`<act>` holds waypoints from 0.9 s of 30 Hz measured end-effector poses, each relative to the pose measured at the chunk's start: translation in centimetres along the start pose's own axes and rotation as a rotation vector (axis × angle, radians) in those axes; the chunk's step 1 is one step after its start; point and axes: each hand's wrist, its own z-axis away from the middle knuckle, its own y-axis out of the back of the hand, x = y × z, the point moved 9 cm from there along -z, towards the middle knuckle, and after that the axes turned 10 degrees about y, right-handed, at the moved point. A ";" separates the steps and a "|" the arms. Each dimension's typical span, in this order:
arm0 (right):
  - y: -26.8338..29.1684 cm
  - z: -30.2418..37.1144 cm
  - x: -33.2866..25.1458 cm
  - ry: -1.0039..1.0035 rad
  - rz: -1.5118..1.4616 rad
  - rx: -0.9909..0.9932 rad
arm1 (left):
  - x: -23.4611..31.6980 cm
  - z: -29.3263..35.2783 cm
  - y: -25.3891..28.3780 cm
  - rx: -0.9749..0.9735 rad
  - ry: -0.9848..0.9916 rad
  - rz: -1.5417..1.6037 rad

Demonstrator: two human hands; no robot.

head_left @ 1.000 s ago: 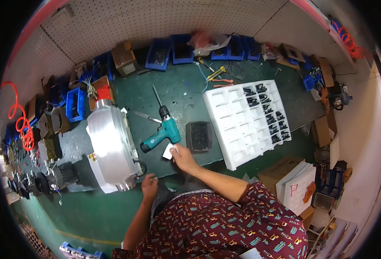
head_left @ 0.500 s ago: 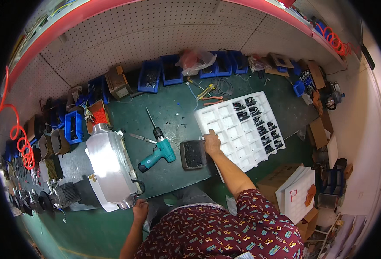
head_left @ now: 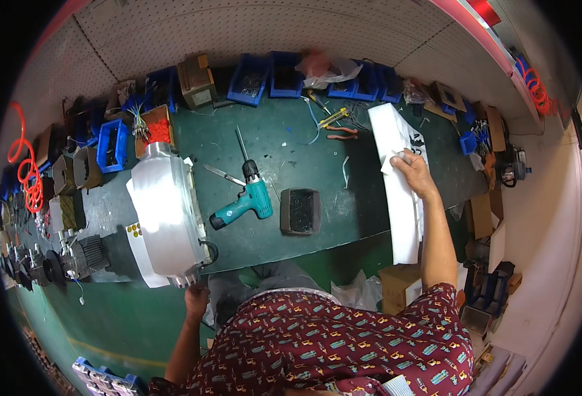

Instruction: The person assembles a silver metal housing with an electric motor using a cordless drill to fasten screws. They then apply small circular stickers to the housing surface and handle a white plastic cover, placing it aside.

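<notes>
My right hand (head_left: 411, 170) is closed on the left side of a white foam tray (head_left: 390, 142). The tray is tilted up, so its thick side faces me and most of its pockets are hidden; a few black parts (head_left: 417, 140) show at its far end. My left hand (head_left: 197, 299) hangs with curled fingers at the near end of a shiny metal housing (head_left: 162, 214); what it may hold is hidden. Between them on the bench lie a teal cordless drill (head_left: 246, 206) with a long bit and an open box of small dark pieces (head_left: 300, 211).
Blue bins (head_left: 249, 80) line the back of the green bench (head_left: 238, 254). Orange-handled pliers (head_left: 342, 134) and a knife-like tool (head_left: 223, 174) lie on it. Motors (head_left: 85, 254) stand at the left. A cardboard box (head_left: 396, 282) is below the right edge.
My right hand has moved right and lifted the tray's left side, tilting it away from lying flat. The view has shifted. My left hand stays by the housing's near end.
</notes>
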 end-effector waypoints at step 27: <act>-29.6 -13.8 -15.0 0.366 0.444 0.189 | -4.3 10.3 11.8 0.287 0.047 0.241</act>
